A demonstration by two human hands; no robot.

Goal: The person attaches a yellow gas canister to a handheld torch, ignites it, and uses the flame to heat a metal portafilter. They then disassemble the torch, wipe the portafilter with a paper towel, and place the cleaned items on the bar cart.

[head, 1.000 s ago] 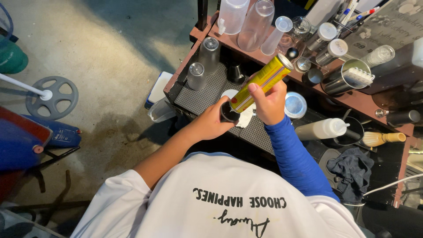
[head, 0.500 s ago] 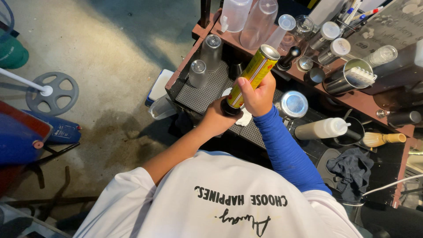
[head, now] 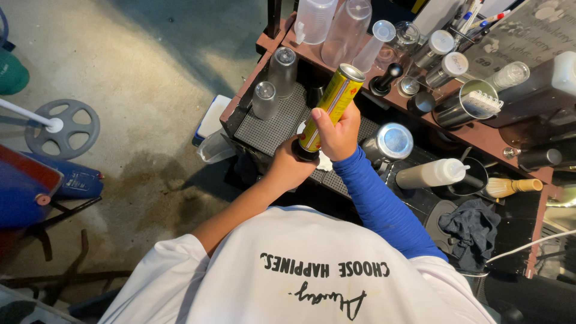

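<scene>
The single head camera is looking steeply down from close above the person's shoulders, facing toward twelve o'clock over the wooden counter (head: 480, 135), with concrete floor (head: 138, 72) filling nine o'clock

You're gripping a tall yellow can (head: 331, 108) with a red-and-green label in both hands, tilted over the dark surface (head: 273, 123). A grey chalkboard-style sign (head: 522, 30) with pale lettering leans at the far right, and a white squeeze bottle (head: 429, 174) lies just right of your sleeve.
</scene>
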